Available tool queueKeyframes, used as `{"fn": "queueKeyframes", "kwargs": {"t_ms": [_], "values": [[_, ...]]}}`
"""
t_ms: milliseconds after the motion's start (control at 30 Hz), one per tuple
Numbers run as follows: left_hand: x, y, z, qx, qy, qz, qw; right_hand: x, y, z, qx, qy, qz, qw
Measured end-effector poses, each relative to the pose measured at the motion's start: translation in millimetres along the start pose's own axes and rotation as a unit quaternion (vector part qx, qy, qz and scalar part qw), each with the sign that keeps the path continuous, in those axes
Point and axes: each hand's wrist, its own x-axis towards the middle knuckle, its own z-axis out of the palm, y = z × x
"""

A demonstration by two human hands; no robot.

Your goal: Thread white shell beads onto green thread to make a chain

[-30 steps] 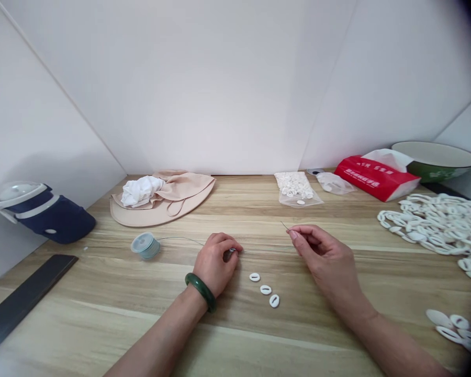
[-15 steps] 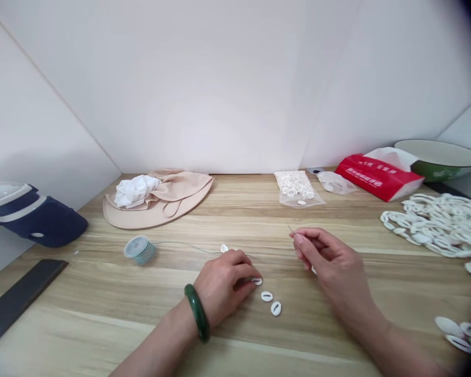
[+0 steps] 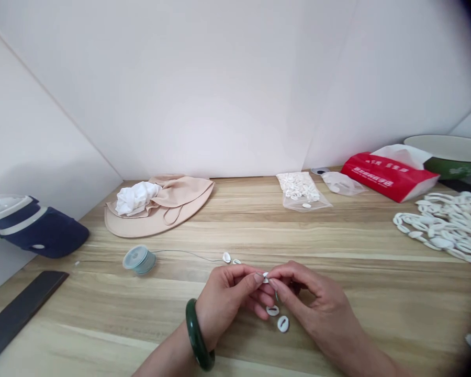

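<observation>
My left hand (image 3: 235, 293), with a green bangle (image 3: 198, 335) on its wrist, pinches a small white cowrie shell (image 3: 266, 278) between thumb and fingers. Against that same shell, my right hand (image 3: 310, 298) is closed at the fingertips; the thin needle seen in it earlier is mostly hidden now. Below the hands, two cowrie shells (image 3: 278, 317) lie on the wooden table. Behind my left hand are two more shells (image 3: 226, 257), one at the end of the visible pale thread (image 3: 192, 254) that runs from a blue-green spool (image 3: 139, 259).
A beige hat (image 3: 160, 209) holding white cloth and a navy jug (image 3: 39, 225) stand left, near a dark strip (image 3: 23, 314). At the back are a bag of shells (image 3: 300, 189), a red tissue pack (image 3: 388, 177) and a bowl (image 3: 455, 152). Strung shells (image 3: 451, 225) are heaped right.
My left hand has picked a cowrie shell up off the table. My right hand has come left and down, and the fingertips of both hands now meet at that shell.
</observation>
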Motion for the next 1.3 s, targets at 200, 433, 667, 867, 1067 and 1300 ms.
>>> {"fn": "queueKeyframes", "kwargs": {"t_ms": [200,433,667,867,1067,1300], "values": [[-0.6,-0.1,-1.6,-0.042,-0.008,-0.024,0.999,-0.2,0.2,-1.1,0.006,0.001,-0.039,0.999],[-0.4,-2.0,-3.4,-0.024,-0.007,-0.017,1.0,2.2,-3.3,-4.4,0.003,-0.032,-0.118,0.993],[-3.4,4.2,1.5,0.03,0.044,0.066,0.996,0.7,1.1,-5.1,-0.003,0.001,-0.087,0.996],[-1.8,0.2,-0.6,0.001,0.034,0.05,0.998,0.9,3.4,-1.5,0.066,-0.019,-0.014,0.998],[-2.0,-0.7,-0.7,-0.016,0.04,0.04,0.998,0.2,3.5,1.5,0.161,-0.043,0.059,0.984],[0.2,1.9,-0.7,-0.058,0.075,0.041,0.995,3.7,-1.0,-4.3,0.096,0.011,0.061,0.993]]}}
